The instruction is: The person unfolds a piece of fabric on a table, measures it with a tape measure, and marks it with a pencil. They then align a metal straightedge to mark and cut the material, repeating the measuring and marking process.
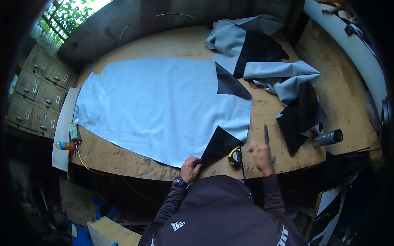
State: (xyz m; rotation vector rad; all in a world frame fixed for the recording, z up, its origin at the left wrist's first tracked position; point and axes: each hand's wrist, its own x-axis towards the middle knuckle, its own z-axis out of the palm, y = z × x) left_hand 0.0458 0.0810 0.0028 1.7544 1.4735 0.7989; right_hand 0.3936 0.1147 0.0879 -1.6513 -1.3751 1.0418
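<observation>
A hand could pass over the bare strip of counter (261, 108) between the pale sheet (160, 106) and the crumpled fabric (301, 110), but nearer the front edge the tape measure (235, 157), right hand (261, 156) and pointed metal tool (266, 137) obstruct, with a dark canister (326, 138) farther right.

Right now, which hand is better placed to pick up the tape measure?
Probably the right hand: it's nearer the tape measure and, though blurred, seems empty. The left hand grips the folded dark corner.
</observation>
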